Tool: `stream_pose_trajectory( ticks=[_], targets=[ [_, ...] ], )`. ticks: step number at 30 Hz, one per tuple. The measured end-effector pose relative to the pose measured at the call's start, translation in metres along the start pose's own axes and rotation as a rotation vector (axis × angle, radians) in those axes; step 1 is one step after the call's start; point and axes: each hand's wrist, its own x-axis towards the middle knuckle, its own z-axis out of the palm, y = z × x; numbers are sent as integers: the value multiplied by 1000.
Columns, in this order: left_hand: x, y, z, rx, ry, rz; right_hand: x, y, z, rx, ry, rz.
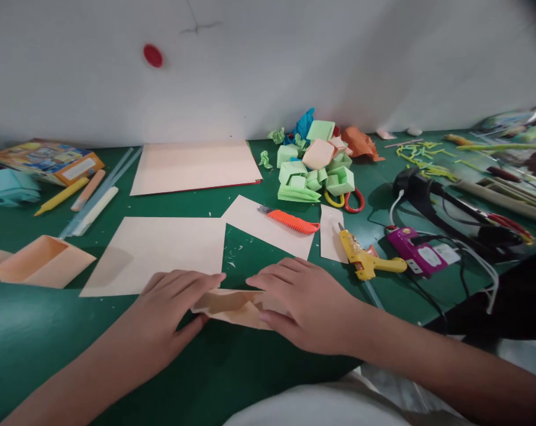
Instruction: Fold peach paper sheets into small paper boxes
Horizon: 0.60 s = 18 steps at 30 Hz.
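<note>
Between my two hands, near the table's front edge, is a folded peach paper piece (232, 306) with an open hollow facing up. My left hand (174, 307) grips its left end, thumb below and fingers over the far side. At the other end my right hand (299, 302) has its thumb on the near wall and fingers behind, partly hiding the paper. A flat peach sheet (161, 248) lies just beyond my left hand. Past my right hand, an orange utility knife (292, 220) rests on another pale sheet (245, 214).
A folded peach paper box (46, 261) sits at left. To the right are a yellow glue gun (365, 254), a small paper piece (332, 236) and a purple power adapter (423, 251) with cables. Green paper boxes (312, 171), scissors (354, 201) and a sheet stack (197, 165) stand farther back.
</note>
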Motion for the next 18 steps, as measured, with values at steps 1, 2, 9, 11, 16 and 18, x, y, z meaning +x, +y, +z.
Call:
stream_pose_trajectory(
  ticks=[1,2,9,11,16,18],
  targets=[
    [8,2,-3,-6,-19,13,9,0,5,-1,-2,29],
    [14,4,-5,-7,-39,25,16,1,9,-10,-15,43],
    [25,4,-15,-160,33,-64,33,24,16,227,106,221],
    [32,1,-19,-243,38,-159,32,28,15,339,157,277],
    [66,-2,-26,-366,-20,-392,31,33,17,456,250,357],
    [81,-1,-26,-420,-69,-382,31,34,19,472,267,366]
  ],
)
